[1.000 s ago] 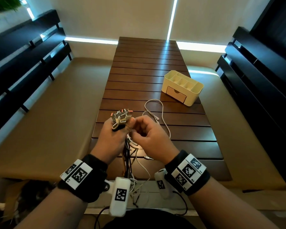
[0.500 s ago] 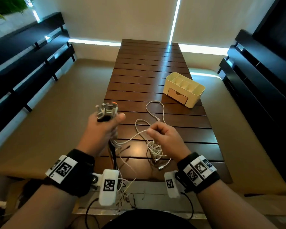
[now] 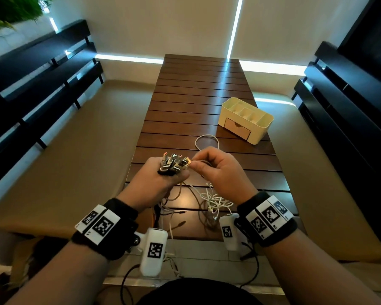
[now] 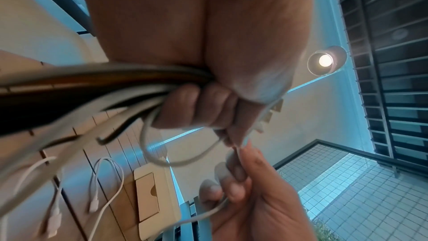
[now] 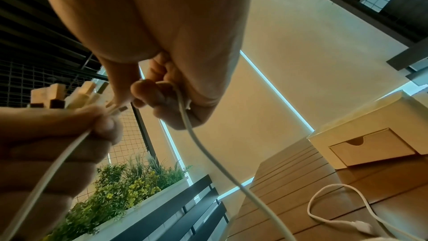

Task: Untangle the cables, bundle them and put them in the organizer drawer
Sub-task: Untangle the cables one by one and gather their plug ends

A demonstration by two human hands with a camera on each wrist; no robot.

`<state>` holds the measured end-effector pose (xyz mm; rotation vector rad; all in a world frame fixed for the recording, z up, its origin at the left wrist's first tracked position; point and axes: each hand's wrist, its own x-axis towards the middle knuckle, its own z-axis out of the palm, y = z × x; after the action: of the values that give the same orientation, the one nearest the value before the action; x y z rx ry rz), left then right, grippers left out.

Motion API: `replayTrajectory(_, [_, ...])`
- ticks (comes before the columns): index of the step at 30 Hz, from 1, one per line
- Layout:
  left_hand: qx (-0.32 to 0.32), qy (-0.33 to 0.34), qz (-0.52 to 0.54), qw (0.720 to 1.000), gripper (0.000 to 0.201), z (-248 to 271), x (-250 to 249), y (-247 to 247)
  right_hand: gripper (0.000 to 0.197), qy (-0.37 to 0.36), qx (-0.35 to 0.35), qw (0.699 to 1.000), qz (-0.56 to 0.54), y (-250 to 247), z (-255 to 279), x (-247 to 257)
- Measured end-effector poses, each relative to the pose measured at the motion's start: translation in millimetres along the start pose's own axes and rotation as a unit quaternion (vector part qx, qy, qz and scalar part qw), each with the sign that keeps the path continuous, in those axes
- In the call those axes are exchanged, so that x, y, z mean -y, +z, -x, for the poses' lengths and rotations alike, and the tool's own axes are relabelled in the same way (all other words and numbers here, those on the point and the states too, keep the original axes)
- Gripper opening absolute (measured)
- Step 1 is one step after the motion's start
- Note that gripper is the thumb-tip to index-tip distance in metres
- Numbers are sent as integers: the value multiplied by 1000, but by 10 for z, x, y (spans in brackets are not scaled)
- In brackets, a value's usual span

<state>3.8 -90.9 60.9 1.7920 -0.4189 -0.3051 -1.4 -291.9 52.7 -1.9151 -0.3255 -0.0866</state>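
Head view: the left hand (image 3: 156,183) is closed in a fist round a bunch of cables (image 3: 174,165), whose plug ends stand up out of the top of the fist while the cords hang below it toward the table (image 3: 196,102). The right hand (image 3: 220,172), just right of that fist, has fingers curled and pinches a white cable (image 3: 204,160) at the fingertips, close against the plug cluster. Below both hands a loose tangle of white and brown cords (image 3: 216,200) lies on the table. Beyond the right hand, well apart, stands the cream organizer (image 3: 263,128) with its drawer (image 3: 237,127) closed; a white loop lies between it and the hands. Left wrist view: the left hand (image 4: 208,61) is wrapped tightly round dark and pale cords that run out to the left of the grip; the right hand (image 4: 250,190) below pinches a white cord looping up into the fist. Right wrist view: the right hand (image 5: 162,43) is curled on a white cable (image 5: 197,144) trailing down from the grip; the left hand (image 5: 46,144) beside it holds the plugs (image 5: 69,96); the organizer (image 5: 347,135) sits farther right, drawer (image 5: 372,148) shut.
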Motion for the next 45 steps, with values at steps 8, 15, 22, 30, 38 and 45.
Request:
replayTrajectory(8, [-187,39,170,967,28,6,-92,-273,13,80,-13,997,-19,-18,67,-354])
replayTrajectory(15, [-258,-72,39,963,13,31,351,-414,14,16,-109,993,36,-304,-232,-172])
replayTrajectory(22, [-319,40,9,947,4,-62,51,-371,10,-102,9,954,281,-376,-463,-262])
replayTrajectory(30, [-150,29,33,988,13,-309,-95,-4,4,-129,-7,973,194,-24,-459,-57])
replayTrajectory(38, [-92,-13,124,988,22,-387,-8,18,3,-129,-60,984,105,-7,-444,-87])
replayTrajectory(45, [-159,-5,203,966,13,-343,-37,-208,18,-40,-39,998,24,-119,-367,-330])
